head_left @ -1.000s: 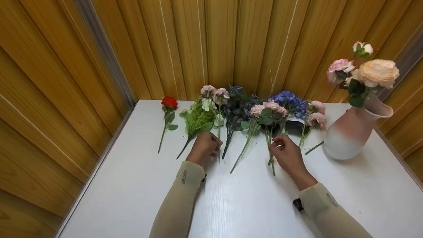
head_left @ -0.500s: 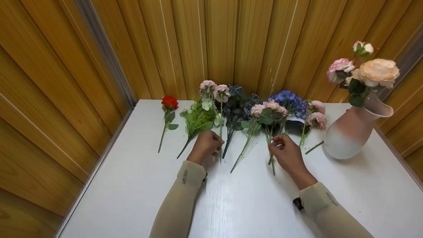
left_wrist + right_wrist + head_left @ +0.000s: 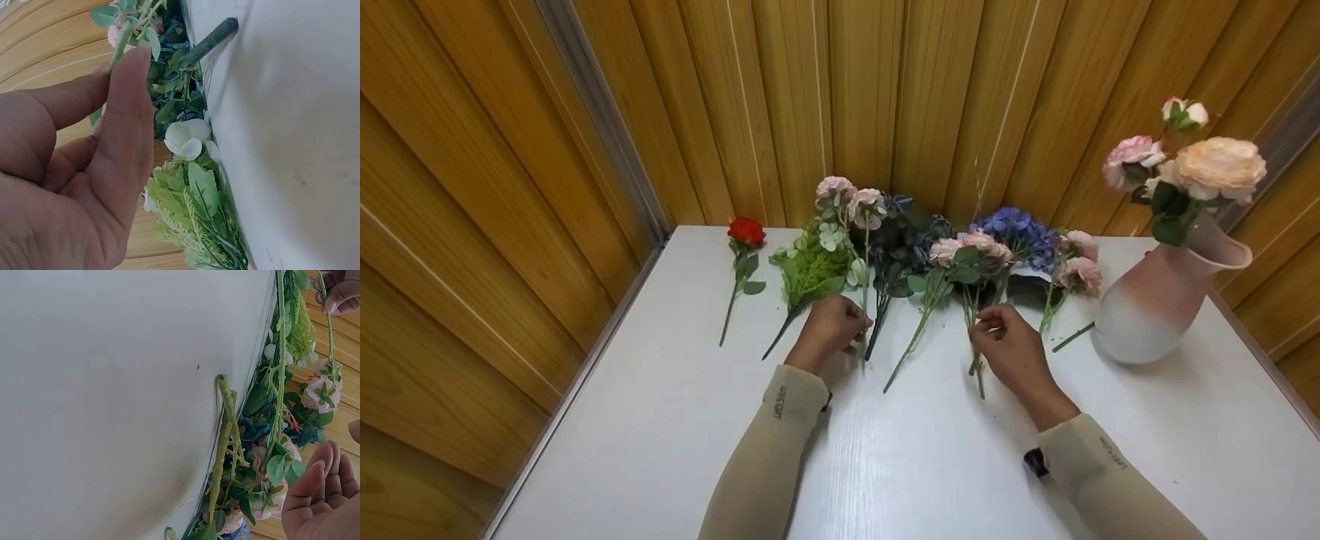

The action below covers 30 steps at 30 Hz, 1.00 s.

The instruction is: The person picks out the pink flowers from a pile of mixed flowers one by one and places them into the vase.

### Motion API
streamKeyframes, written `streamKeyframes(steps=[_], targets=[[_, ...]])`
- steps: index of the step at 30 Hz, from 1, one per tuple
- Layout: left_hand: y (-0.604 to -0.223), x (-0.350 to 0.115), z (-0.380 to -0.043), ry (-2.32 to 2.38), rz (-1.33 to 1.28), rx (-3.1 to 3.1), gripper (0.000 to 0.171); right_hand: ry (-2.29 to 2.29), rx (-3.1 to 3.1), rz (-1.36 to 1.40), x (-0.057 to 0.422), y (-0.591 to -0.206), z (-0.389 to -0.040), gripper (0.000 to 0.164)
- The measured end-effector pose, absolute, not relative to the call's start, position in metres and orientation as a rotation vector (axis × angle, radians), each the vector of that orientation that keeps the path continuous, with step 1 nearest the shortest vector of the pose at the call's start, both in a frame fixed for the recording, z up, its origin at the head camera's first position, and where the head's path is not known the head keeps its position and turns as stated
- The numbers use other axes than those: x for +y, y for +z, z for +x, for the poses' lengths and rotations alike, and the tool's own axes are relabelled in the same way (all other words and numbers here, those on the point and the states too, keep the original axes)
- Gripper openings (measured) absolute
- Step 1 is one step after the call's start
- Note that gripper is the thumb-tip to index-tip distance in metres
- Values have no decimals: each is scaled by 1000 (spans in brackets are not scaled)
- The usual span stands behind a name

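Note:
My left hand [image 3: 831,328] pinches the green stem [image 3: 122,46] of a pale pink flower [image 3: 866,207] between thumb and fingers. Its two blooms are raised over the other flowers, leaning near the back wall. My right hand [image 3: 1011,346] hovers beside the stems [image 3: 224,439] of the pink bunch [image 3: 976,247]. In the right wrist view, that hand's fingers [image 3: 323,486] are loosely bent, apart from the thumb, with nothing between them. Green foliage [image 3: 811,274] with white blossoms lies just left of the raised stem, and a dark blue bunch [image 3: 901,251] lies just right of it.
A pink and white vase [image 3: 1155,307] holding peach and pink flowers stands at the right. A red rose [image 3: 746,232] lies at the left on the white table [image 3: 660,420]. Blue hydrangea [image 3: 1016,229] and more pink flowers [image 3: 1080,274] lie near the vase. Wood-panelled walls [image 3: 855,90] enclose the table.
The pale pink flower in my left hand has risen and shifted slightly right, its blooms now higher against the wall. My right hand has stayed in place.

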State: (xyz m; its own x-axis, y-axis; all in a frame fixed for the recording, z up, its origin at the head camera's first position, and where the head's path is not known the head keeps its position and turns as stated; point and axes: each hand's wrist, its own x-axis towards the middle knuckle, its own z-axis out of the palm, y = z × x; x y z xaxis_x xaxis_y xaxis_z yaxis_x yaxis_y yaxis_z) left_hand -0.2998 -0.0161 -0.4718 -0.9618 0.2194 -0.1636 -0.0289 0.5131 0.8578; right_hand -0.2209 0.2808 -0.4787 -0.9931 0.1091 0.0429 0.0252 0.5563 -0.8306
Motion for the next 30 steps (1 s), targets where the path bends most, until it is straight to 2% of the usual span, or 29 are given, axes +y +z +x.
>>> streamKeyframes(steps=[30], targets=[[-461, -10, -292, 1405, 246, 2535, 18, 1445, -2687, -120, 279, -479, -222, 43]])
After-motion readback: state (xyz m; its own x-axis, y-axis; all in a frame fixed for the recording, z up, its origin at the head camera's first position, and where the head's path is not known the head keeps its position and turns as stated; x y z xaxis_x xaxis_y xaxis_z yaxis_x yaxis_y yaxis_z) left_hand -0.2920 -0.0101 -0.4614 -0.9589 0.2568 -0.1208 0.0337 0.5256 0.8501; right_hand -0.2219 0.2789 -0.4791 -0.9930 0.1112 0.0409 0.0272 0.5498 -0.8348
